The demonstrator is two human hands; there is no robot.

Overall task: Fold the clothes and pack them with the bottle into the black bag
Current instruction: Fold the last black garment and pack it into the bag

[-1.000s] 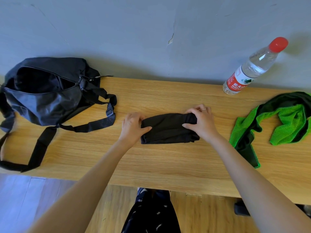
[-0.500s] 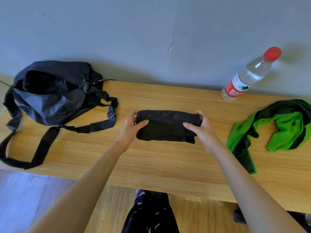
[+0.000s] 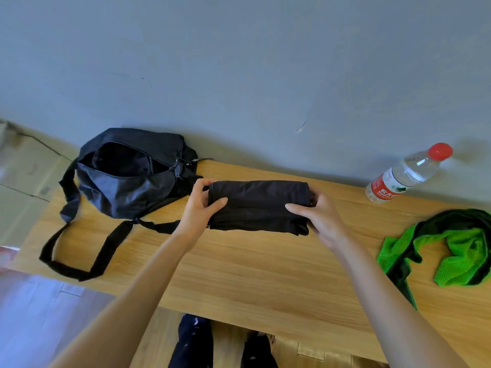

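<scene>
A folded black garment (image 3: 259,205) is held above the wooden table (image 3: 265,272). My left hand (image 3: 198,208) grips its left end, thumb on top. Its right end is gripped by my right hand (image 3: 318,216). The black bag (image 3: 127,176) lies at the table's far left with its zip mouth open, just left of my left hand. A clear water bottle (image 3: 406,173) with a red cap and red label stands at the far right against the wall. A green and black mesh garment (image 3: 449,248) lies crumpled at the right edge.
The bag's long black strap (image 3: 79,251) loops over the table's front left part. A grey wall runs right behind the table. Cardboard boxes (image 3: 24,176) stand left of the table. A person's dark-trousered legs (image 3: 196,341) show below the front edge.
Both hands lifted the folded black garment off the table and carried it left and away from me, toward the open bag. The bottle, bag and green garment stayed put.
</scene>
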